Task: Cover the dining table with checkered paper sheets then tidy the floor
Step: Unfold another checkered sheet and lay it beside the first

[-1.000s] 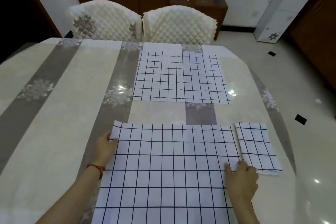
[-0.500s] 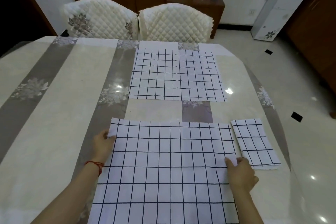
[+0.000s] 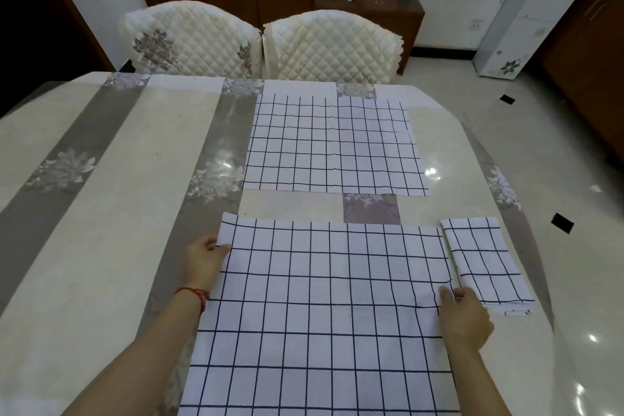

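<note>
Now | left hand [image 3: 205,260] pinches near sheet [image 3: 324,311] edge at 9 o'clock | right hand [image 3: 464,317] pinches its 3 o'clock edge | folded stack [image 3: 486,263] just beside

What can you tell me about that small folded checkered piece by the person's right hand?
The folded sheet is white with dark grid lines, seemingly several layers stacked, lying flat on the table near its right edge. It sits just right of the big sheet. The right hand is beside its near corner; contact is unclear.
</note>
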